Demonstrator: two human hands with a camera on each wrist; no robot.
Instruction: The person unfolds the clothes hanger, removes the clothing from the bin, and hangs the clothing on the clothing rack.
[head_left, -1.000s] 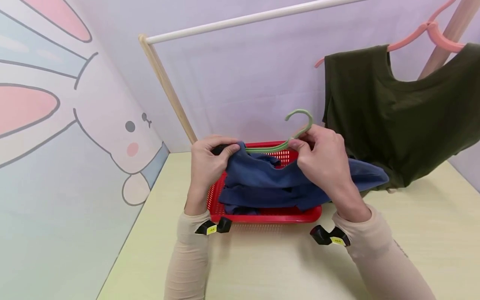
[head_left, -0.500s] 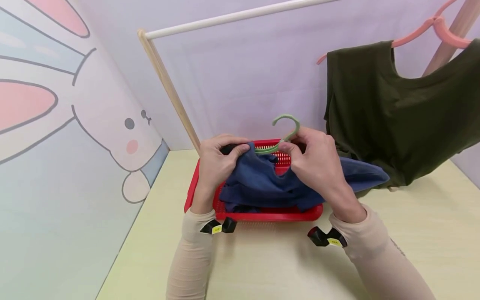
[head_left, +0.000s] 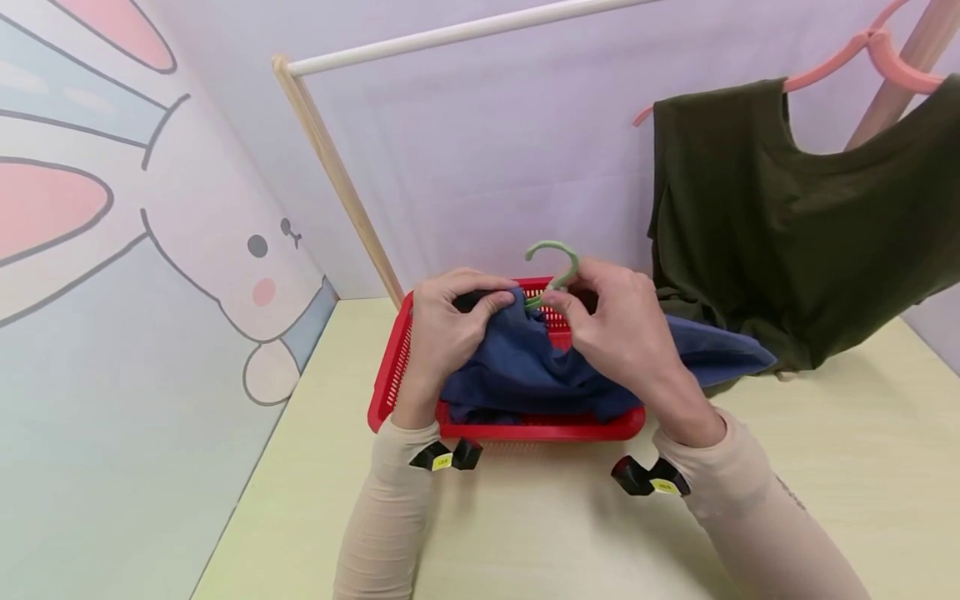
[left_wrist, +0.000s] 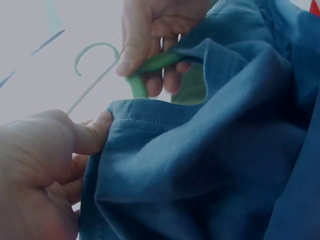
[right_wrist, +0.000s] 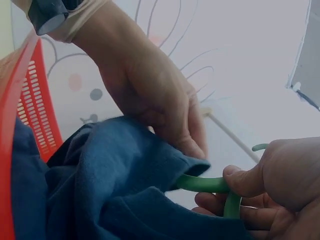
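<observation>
A green clothes hanger stands with its hook up, its arms running into the neck of a blue shirt. My right hand pinches the hanger at the base of its hook, thumb in front. With thumb and fingers, my left hand grips the shirt's neckline edge just left of the hook. In the left wrist view the stitched collar edge of the shirt sits below the hanger's green bar. One hanger arm enters the cloth in the right wrist view; the rest is hidden inside.
Beneath the shirt is a red slotted basket on the pale table. Behind it rises a clothes rack with a white rail. A dark green top hangs at right on a pink hanger.
The right hand and hanger have shifted left and slightly down, so less of the hanger's arm shows outside the shirt. The left hand has moved a little right, bunching the neckline closer to the hook.
</observation>
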